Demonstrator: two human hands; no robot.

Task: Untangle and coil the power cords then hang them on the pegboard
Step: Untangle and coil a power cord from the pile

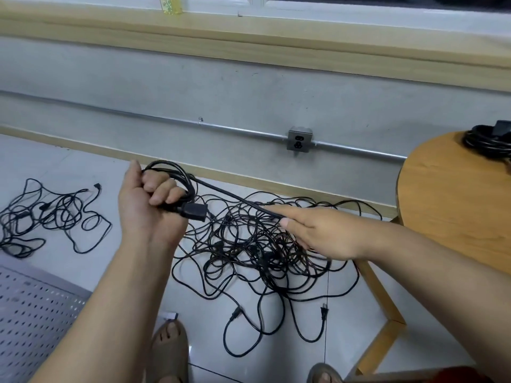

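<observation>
Two hands work one black cord [232, 195]. The left hand [146, 200] is clenched round the gathered loops, fingers curled through them and the connector [193, 211] jutting out beside the knuckles, so the bundle cannot spring apart. The right hand [320, 233] pinches the taut run between thumb and forefinger, probably to draw slack from the big tangle [262, 250] on the floor below, near the wall edge, and feed the next loop. A smaller tangle [49, 217] lies well apart toward the floor's left edge, and the pegboard [36, 313] lies flat at its near left corner. One finished coil [486, 142] sits on the round worktop [442, 194].
</observation>
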